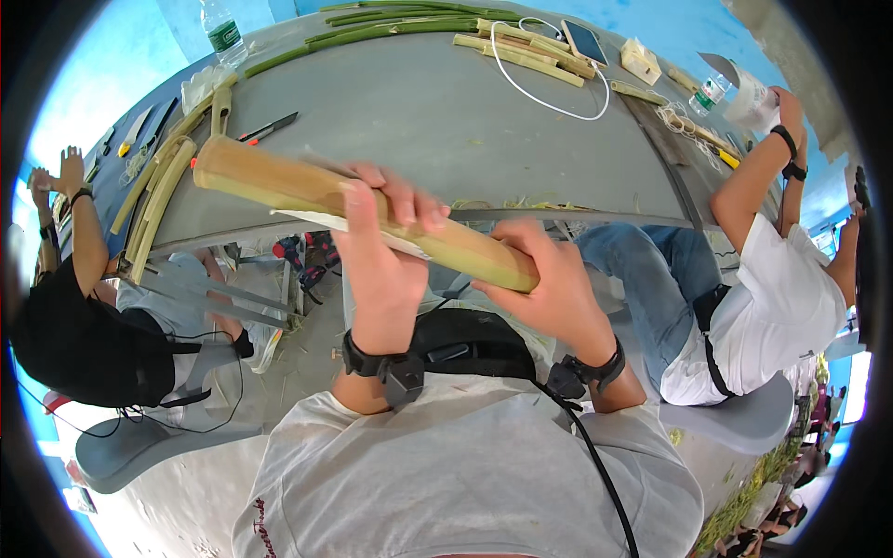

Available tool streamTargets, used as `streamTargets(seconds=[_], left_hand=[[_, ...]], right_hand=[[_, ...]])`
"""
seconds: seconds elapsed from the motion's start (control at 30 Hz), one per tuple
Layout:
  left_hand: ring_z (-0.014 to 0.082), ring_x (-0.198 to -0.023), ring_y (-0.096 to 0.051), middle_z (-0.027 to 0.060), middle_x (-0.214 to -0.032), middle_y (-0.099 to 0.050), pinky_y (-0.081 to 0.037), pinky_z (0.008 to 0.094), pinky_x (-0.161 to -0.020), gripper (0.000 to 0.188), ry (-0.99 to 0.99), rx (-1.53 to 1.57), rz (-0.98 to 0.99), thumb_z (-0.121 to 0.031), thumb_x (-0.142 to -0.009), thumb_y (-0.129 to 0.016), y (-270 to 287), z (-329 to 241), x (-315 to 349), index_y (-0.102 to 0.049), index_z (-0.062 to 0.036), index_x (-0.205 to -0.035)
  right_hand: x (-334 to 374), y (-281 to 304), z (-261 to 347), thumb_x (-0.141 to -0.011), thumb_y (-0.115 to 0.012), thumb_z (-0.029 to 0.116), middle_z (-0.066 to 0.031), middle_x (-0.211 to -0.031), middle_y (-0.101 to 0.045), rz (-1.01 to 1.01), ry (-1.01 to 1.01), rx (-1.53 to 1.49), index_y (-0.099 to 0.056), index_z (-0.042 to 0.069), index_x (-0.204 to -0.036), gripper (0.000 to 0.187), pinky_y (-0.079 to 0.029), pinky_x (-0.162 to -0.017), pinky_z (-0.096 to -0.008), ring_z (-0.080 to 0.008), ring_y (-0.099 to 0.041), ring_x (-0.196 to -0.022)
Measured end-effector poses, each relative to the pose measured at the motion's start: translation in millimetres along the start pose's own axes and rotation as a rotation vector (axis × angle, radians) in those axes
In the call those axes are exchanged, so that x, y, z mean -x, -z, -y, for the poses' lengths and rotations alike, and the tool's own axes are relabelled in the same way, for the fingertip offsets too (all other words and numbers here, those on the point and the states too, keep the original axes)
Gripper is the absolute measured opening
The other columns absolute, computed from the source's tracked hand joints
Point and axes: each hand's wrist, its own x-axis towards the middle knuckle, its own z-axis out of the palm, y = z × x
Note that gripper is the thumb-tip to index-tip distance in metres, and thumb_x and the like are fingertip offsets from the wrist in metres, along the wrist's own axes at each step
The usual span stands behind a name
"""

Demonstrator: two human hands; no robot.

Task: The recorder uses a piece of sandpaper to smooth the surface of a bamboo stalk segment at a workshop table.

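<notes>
A thick length of bamboo (288,189) slants across in front of me over the table's near edge, its far end up to the left. My left hand (381,251) wraps round its middle, thumb and fingers on top. My right hand (549,284) grips its near right end, slightly blurred. Along the underside by my left hand shows a flat whitish strip (409,245); I cannot tell whether it is part of the bamboo or a separate thing.
On the grey table (400,102) lie a box cutter (270,128), split bamboo pieces (163,200), green bamboo strips (372,33), a phone (584,43) with white cable and a bottle (221,35). People sit left and right; the right one holds a paper roll (752,102).
</notes>
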Motion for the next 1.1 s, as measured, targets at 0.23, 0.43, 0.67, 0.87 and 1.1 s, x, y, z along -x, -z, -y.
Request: streamTargets(seconds=[0.23,0.43,0.67,0.87,1.1], left_hand=[[0.0124,-0.064,-0.047,-0.0016,-0.072,-0.044,-0.045,0.0368,-0.070,0.037,-0.139,0.080,-0.138,-0.049,-0.094,-0.058,30.6,-32.0,-27.8,-0.047,-0.0142,-0.097],[0.0127,-0.061,-0.044,-0.0023,-0.069,-0.041,-0.042,0.0276,-0.066,0.040,0.062,0.029,-0.103,-0.052,-0.093,-0.056,-3.2,15.4,-3.2,-0.049,-0.0125,-0.091],[0.0148,-0.060,-0.047,-0.0014,-0.072,-0.045,-0.044,0.0310,-0.066,0.038,-0.121,0.125,-0.131,-0.052,-0.093,-0.055,37.8,-50.1,-38.9,-0.050,-0.0145,-0.095],[0.0188,-0.063,-0.050,-0.0005,-0.071,-0.043,-0.045,0.0383,-0.072,0.041,0.004,0.050,0.030,-0.054,-0.093,-0.054,-12.2,-12.5,-40.4,-0.049,-0.0132,-0.095],[0.0170,-0.064,-0.047,-0.0004,-0.072,-0.040,-0.043,0.0384,-0.073,0.038,-0.120,0.100,-0.088,-0.051,-0.094,-0.054,5.6,-54.3,-90.7,-0.044,-0.0144,-0.097]], right_hand=[[9.0,20.1,-20.0,-0.074,-0.079,0.024,-0.0130,-0.079,-0.063,0.205,-0.072,-0.211,-0.054,0.007,-0.101,0.040,-0.048,-0.065,-0.0313,-0.0319,-0.063,-0.072],[-8.1,9.2,-14.8,-0.080,-0.074,0.029,-0.0140,-0.074,-0.058,0.289,-0.102,-0.223,-0.058,0.003,-0.099,0.036,-0.043,-0.061,-0.0325,-0.0278,-0.057,-0.064],[-2.3,26.1,-29.6,-0.082,-0.073,0.029,-0.0129,-0.076,-0.059,0.336,-0.053,-0.286,-0.060,0.001,-0.102,0.036,-0.044,-0.062,-0.0309,-0.0265,-0.057,-0.065],[-49.1,28.5,-8.5,-0.081,-0.074,0.029,-0.0143,-0.079,-0.061,0.189,0.094,-0.207,-0.061,0.003,-0.102,0.035,-0.045,-0.061,-0.0331,-0.0317,-0.058,-0.067],[-83.6,49.8,-16.6,-0.076,-0.076,0.021,-0.0147,-0.082,-0.061,0.282,0.099,-0.030,-0.061,0.001,-0.107,0.040,-0.047,-0.066,-0.0324,-0.0307,-0.060,-0.072]])
